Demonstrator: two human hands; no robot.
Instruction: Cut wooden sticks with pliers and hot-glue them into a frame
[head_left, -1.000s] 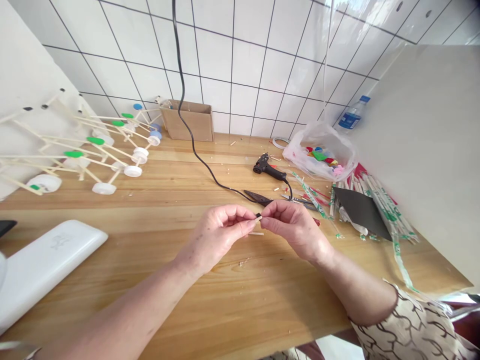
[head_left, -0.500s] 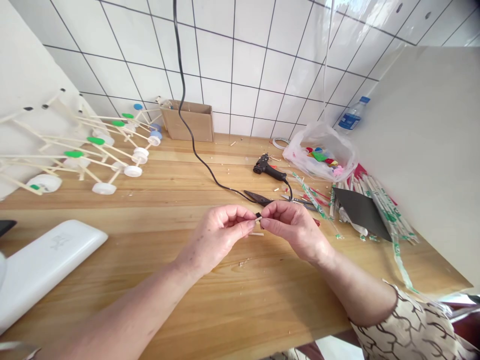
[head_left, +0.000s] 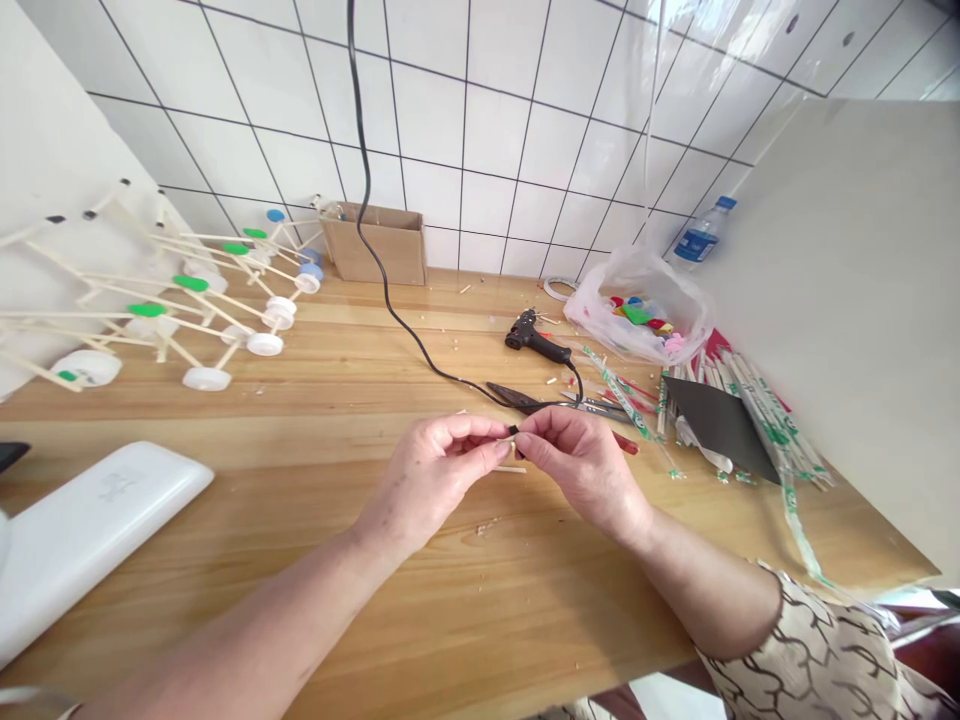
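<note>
My left hand is closed in a pinch on a short, pale wooden stick, whose tip shows between the hands. Fingertip to fingertip with it, my right hand pinches a small black strip against the stick. Fingers hide most of both pieces. On the table just beneath lies another thin pale stick. Behind the hands are dark-bladed pliers or cutters with a red handle, and a pair of scissors.
A black glue gun rests farther back, its cord crossing the table. Stick models with bottle-cap wheels stand left, near a white power bank. Right are a plastic bag, black sheet, wrapped sticks and water bottle.
The fingertips have drawn closer around the stick, and less of it shows. The black strip now also shows below the right fingertips. Both hands stay in nearly the same place.
</note>
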